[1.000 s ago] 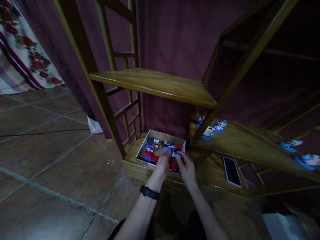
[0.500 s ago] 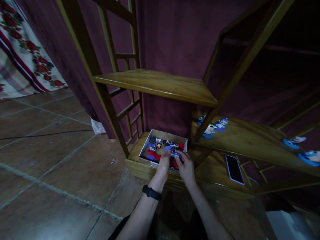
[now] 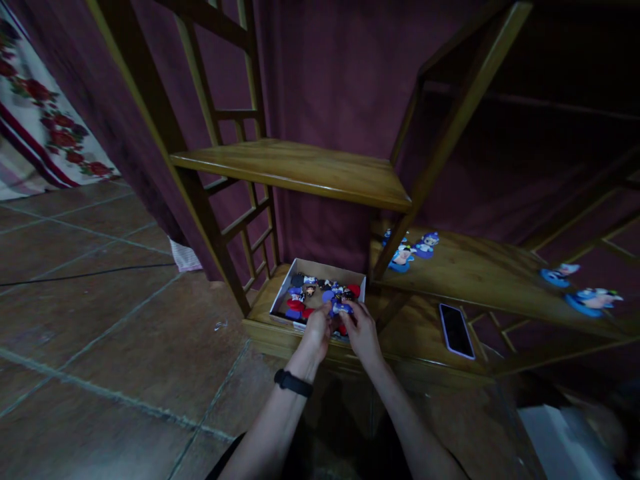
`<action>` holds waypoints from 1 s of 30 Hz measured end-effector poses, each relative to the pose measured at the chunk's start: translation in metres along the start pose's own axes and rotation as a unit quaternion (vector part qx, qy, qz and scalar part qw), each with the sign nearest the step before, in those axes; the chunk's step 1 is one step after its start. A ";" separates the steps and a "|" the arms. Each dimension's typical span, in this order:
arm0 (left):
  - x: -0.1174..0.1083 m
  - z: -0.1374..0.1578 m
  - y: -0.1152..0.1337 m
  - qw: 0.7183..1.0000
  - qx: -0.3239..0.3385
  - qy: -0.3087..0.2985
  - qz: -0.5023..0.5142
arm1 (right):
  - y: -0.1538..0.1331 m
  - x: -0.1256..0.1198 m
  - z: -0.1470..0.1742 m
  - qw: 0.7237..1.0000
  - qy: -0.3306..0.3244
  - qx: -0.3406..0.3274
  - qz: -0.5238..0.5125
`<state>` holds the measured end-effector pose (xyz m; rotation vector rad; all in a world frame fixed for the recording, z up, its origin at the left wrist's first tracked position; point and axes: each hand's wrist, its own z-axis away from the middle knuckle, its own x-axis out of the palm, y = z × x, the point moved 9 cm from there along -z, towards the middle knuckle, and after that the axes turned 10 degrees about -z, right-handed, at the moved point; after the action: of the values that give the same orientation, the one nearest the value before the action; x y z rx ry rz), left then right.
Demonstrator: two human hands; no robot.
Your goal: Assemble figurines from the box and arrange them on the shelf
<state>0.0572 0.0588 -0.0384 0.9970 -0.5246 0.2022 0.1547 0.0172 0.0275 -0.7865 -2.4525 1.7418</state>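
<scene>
A shallow cardboard box (image 3: 280, 300) sits on the low wooden shelf, holding several small figurines with red, purple and black parts. Over its near right side, my two hands come together around a purple-and-white figurine (image 3: 342, 308). My left hand (image 3: 319, 328), with a black band on the wrist, has its fingers closed at the figurine's left end. On the other end are the closed fingers of my right hand (image 3: 362, 331). Part of the box's front wall is hidden behind my hands.
A wooden shelf board (image 3: 300, 170) spans above the box. To the right, several figurines such as a purple one (image 3: 427, 245) stand on another board (image 3: 480, 267). A phone (image 3: 457, 331) lies on the lowest board. A cable (image 3: 100, 273) runs over the tiled floor at left.
The whole view has shifted slightly, so the shelf and box appear farther left. Both hands stay over the box with the figurine between them, its tilt slightly changed.
</scene>
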 end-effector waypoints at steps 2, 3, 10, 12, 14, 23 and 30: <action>0.000 0.003 0.001 1.000 -0.024 -0.006 -0.011 | 0.003 -0.002 -0.002 1.000 0.002 0.010 -0.009; -0.001 0.004 0.002 0.999 -0.028 -0.005 -0.024 | 0.004 -0.003 -0.003 1.000 0.004 0.014 -0.011; -0.012 0.007 0.010 0.995 0.006 0.012 -0.095 | -0.002 -0.004 -0.003 1.000 -0.011 0.028 -0.010; -0.012 0.008 0.010 0.995 0.005 0.008 -0.096 | -0.003 -0.002 -0.003 0.999 -0.020 0.033 -0.022; -0.012 0.009 0.011 0.996 0.003 0.001 -0.087 | -0.002 -0.001 -0.002 0.999 -0.022 0.037 -0.029; -0.009 0.010 0.010 0.998 -0.002 -0.009 -0.059 | 0.028 0.001 -0.006 0.990 -0.002 0.085 -0.110; -0.009 0.011 0.008 0.996 -0.006 -0.006 -0.092 | 0.040 0.011 -0.004 0.962 -0.047 0.150 -0.223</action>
<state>0.0424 0.0551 -0.0325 1.0291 -0.4419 0.0289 0.1615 0.0350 -0.0091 -0.1125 -2.1129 1.9220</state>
